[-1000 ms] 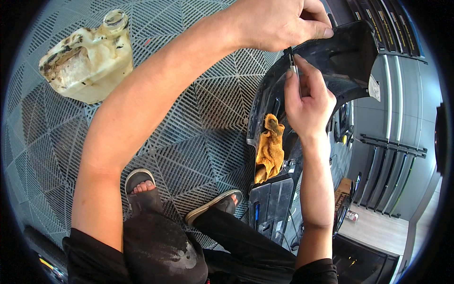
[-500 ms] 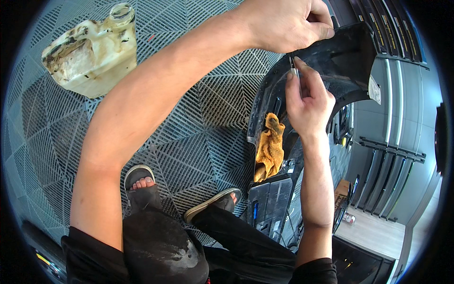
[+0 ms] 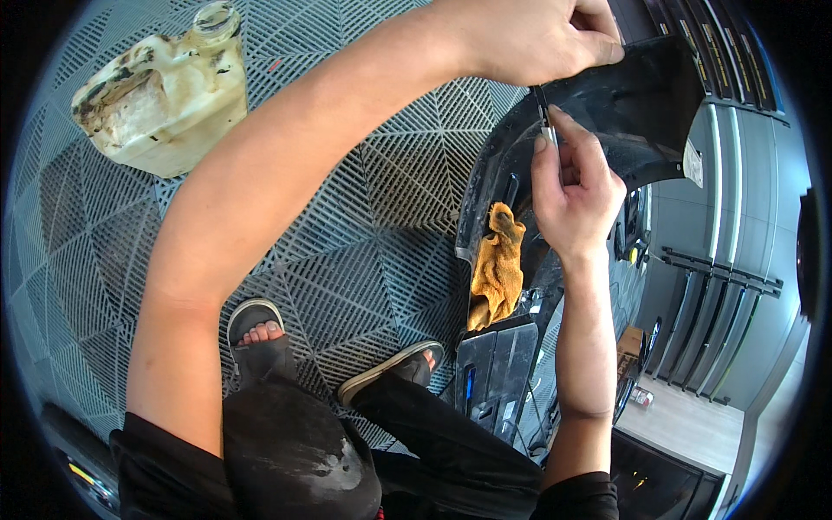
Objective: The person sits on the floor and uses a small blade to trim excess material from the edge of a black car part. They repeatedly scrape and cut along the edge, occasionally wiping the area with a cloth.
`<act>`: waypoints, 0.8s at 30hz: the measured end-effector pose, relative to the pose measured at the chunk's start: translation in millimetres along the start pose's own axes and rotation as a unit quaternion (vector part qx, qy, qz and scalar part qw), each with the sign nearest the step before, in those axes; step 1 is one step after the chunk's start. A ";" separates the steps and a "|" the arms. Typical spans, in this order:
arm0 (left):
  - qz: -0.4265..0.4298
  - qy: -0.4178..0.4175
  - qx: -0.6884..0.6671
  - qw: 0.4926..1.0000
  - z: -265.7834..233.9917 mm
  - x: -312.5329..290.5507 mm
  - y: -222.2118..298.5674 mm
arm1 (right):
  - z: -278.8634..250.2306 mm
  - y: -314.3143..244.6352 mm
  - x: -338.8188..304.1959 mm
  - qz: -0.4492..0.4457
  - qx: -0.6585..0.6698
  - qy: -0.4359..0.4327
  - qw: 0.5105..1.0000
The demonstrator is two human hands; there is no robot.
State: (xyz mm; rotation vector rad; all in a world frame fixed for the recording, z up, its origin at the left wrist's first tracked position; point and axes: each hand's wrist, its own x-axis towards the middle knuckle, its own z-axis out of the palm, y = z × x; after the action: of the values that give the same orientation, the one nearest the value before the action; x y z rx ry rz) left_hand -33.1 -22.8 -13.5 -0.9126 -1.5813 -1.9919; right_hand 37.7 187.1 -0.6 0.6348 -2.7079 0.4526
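Observation:
A black curved plastic car panel point(image 3: 646, 100) stands to the right, its far end under my left hand point(image 3: 555, 39). The left fingers are closed in a pinch at the panel's upper edge; what lies between the fingertips is partly hidden. Below it, my right hand point(image 3: 579, 186) grips a slim silver tool point(image 3: 549, 132) between thumb and index finger. Its dark, thin tip points up toward the panel's edge, close under the left hand. Draped over the near part of the panel is a crumpled orange-brown cloth point(image 3: 497, 269).
A stained, yellowed plastic tank point(image 3: 165, 95) with a round neck lies on the grey grated floor point(image 3: 407, 191) at far left. My sandalled feet are near the bottom. Along the right wall hang long strips point(image 3: 711, 338), beside a pale bench top point(image 3: 685, 429) with a cardboard box point(image 3: 630, 342).
Both hands have shifted slightly to the right, the right one also a little down. The panel and cloth appear slightly further right, and the tool's dark tip shows more plainly.

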 end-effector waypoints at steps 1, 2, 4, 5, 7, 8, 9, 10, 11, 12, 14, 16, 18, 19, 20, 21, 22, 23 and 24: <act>-0.020 -0.001 -0.007 1.000 -1.3 -2.0 1.0 | -0.7 0.7 -1.0 -0.015 0.003 0.002 1.000; -0.072 -0.012 -0.011 0.997 -4.2 -1.6 -2.9 | -0.7 1.8 -2.6 -0.030 0.006 0.004 1.000; -0.174 -0.033 -0.014 0.984 -11.4 0.7 -9.3 | -3.4 2.8 -6.8 -0.027 0.011 -0.003 1.000; -0.176 -0.026 -0.030 0.984 -16.9 -14.8 -25.0 | -7.5 2.7 -12.0 -0.008 0.013 -0.013 1.000; -0.180 -0.030 -0.044 0.982 -23.7 -39.8 -36.6 | -10.9 10.0 -25.8 0.003 0.016 -0.019 1.000; -0.178 -0.041 -0.025 0.983 -17.8 -45.6 -41.6 | -13.2 15.5 -33.8 0.015 0.017 -0.018 1.000; -0.176 -0.048 -0.001 0.983 -14.7 -49.4 -42.1 | -15.7 19.1 -38.5 0.022 0.020 -0.018 0.999; -0.173 -0.055 0.023 0.983 -12.4 -52.7 -42.9 | -18.4 22.6 -41.6 0.030 0.024 -0.018 0.999; -0.202 -0.029 0.019 0.979 -4.8 -53.4 -44.7 | -21.5 25.9 -42.7 0.029 0.033 -0.015 0.999; -0.222 -0.034 0.023 0.974 0.1 -52.8 -43.8 | -23.2 28.6 -44.8 0.039 0.036 -0.016 0.998; -0.262 -0.045 0.030 0.964 6.2 -51.4 -42.1 | -25.9 31.9 -47.9 0.061 0.041 -0.017 0.997; -0.248 -0.023 0.004 0.968 8.3 -55.7 -48.6 | -24.4 26.6 -44.3 0.061 0.049 -0.018 0.997; -0.233 0.012 -0.038 0.972 12.2 -57.8 -52.4 | -23.0 24.3 -41.9 0.058 0.046 -0.021 0.997; -0.242 0.013 -0.055 0.969 13.3 -57.8 -53.1 | -21.8 23.6 -41.5 0.055 0.048 -0.019 0.997; -0.251 0.015 -0.072 0.965 13.8 -57.6 -53.7 | -20.2 22.9 -40.8 0.051 0.051 -0.018 0.997; -0.258 0.017 -0.089 0.962 14.2 -57.1 -53.8 | -19.4 22.5 -39.7 0.047 0.053 -0.016 0.997; -0.264 0.023 -0.100 0.959 15.0 -57.1 -53.5 | -18.2 23.1 -38.4 0.046 0.058 -0.012 0.997; -0.269 0.029 -0.112 0.956 15.8 -57.5 -52.9 | -16.6 24.1 -37.1 0.045 0.064 -0.008 0.997; -0.274 0.035 -0.124 0.953 15.9 -56.9 -50.4 | -15.4 24.8 -36.0 0.044 0.069 -0.004 0.997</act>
State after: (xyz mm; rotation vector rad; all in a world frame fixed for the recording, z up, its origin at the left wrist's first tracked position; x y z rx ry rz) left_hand -25.2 1.7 -86.8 -0.5052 -1.7010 -2.6182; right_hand 60.2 227.2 -6.0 0.5549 -2.7373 0.6649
